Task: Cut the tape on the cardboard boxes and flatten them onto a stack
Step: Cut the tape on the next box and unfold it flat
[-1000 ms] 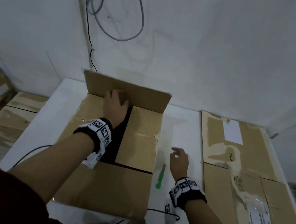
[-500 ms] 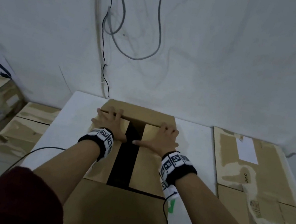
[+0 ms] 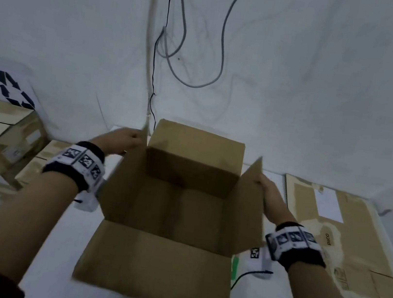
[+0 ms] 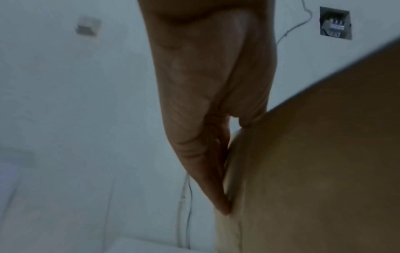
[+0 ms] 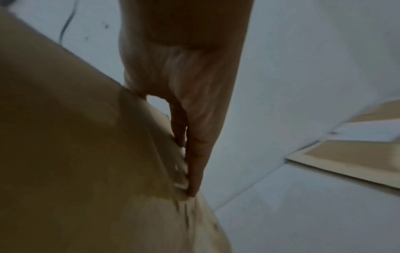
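Box point(image 3: 175, 212) wide open now, sitting dead centre on the white bench point(image 3: 54, 242), all four flaps up, so the tape on this face looks cut and only the collapsing and stacking remain. Left hand point(image 3: 121, 141) pinches the left flap point(image 3: 119, 178) at about ten o'clock of the box, thumb inside and fingers point(image 4: 207, 171) flat against the outer face; right hand point(image 3: 268, 198) does the same on the right flap point(image 3: 249, 207) at two o'clock, fingers point(image 5: 194, 162) pressed along the cardboard. A flattened box point(image 3: 346, 230) already lies at three o'clock on the bench, the start of the stack, while sealed boxes point(image 3: 0, 140) wait off at nine o'clock, so plenty left. The green cutter point(image 3: 234, 266) peeks out by the right wrist, set down. Half a second back both palms were lying flat on the closed inner flaps; since then those flaps have swung up and outward.
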Demonstrator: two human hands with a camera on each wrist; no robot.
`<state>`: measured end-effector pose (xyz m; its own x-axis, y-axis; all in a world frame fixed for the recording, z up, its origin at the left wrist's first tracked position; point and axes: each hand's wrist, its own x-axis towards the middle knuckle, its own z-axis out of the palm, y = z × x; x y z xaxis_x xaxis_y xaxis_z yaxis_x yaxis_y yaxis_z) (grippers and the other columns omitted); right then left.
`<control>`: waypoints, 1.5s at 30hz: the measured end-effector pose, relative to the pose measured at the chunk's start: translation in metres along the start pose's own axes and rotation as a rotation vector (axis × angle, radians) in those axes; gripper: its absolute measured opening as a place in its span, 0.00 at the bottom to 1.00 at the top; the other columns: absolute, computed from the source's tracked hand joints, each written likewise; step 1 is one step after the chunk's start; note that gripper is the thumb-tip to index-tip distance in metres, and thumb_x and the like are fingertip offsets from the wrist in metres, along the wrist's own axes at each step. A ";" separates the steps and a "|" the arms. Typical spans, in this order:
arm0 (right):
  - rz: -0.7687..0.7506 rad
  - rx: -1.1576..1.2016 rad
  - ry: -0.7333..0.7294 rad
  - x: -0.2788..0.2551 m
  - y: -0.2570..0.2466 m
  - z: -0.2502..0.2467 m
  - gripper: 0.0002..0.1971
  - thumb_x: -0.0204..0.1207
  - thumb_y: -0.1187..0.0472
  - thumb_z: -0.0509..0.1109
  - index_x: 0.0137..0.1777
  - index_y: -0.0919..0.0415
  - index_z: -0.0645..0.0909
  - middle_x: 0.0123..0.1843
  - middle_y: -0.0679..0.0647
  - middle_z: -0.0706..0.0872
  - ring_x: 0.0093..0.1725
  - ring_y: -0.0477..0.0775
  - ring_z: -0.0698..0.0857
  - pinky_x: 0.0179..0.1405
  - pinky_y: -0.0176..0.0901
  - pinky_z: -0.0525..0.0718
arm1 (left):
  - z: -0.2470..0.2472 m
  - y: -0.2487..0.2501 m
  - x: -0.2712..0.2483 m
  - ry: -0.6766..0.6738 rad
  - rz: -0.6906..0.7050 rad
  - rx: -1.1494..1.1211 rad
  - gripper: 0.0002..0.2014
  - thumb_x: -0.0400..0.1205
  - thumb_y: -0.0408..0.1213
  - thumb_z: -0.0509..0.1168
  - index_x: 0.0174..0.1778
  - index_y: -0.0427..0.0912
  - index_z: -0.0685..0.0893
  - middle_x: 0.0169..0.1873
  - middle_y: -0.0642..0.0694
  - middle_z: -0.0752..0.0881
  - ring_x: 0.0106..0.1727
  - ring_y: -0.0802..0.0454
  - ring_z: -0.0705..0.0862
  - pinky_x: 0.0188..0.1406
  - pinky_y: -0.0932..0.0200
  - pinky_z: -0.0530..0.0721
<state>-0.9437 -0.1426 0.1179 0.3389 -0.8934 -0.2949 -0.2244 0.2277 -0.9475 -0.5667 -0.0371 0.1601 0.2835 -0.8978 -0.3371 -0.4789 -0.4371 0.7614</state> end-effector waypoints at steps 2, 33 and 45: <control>-0.029 -0.080 0.089 -0.016 0.008 -0.033 0.13 0.87 0.56 0.62 0.66 0.61 0.80 0.58 0.61 0.89 0.49 0.54 0.89 0.48 0.52 0.84 | -0.025 -0.021 -0.012 0.126 -0.034 0.262 0.26 0.82 0.36 0.67 0.77 0.38 0.71 0.67 0.35 0.81 0.63 0.39 0.81 0.61 0.49 0.78; -0.336 -1.416 -0.228 -0.102 0.072 0.082 0.32 0.66 0.21 0.63 0.39 0.52 0.85 0.34 0.45 0.85 0.43 0.48 0.85 0.81 0.50 0.64 | 0.091 -0.141 -0.116 0.680 0.062 -0.077 0.25 0.89 0.42 0.52 0.80 0.33 0.64 0.79 0.33 0.66 0.80 0.37 0.63 0.80 0.44 0.59; 0.021 -0.151 -0.197 -0.109 -0.021 0.121 0.26 0.66 0.47 0.84 0.60 0.60 0.86 0.44 0.49 0.92 0.38 0.42 0.91 0.34 0.31 0.86 | 0.111 -0.105 -0.115 -0.045 -0.462 -0.967 0.58 0.73 0.77 0.50 0.78 0.23 0.53 0.38 0.36 0.84 0.36 0.41 0.84 0.38 0.52 0.83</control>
<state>-0.8651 -0.0034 0.1547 0.5013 -0.7927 -0.3470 -0.3622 0.1720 -0.9161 -0.6411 0.1064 0.0575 0.2286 -0.6660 -0.7101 0.5335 -0.5244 0.6636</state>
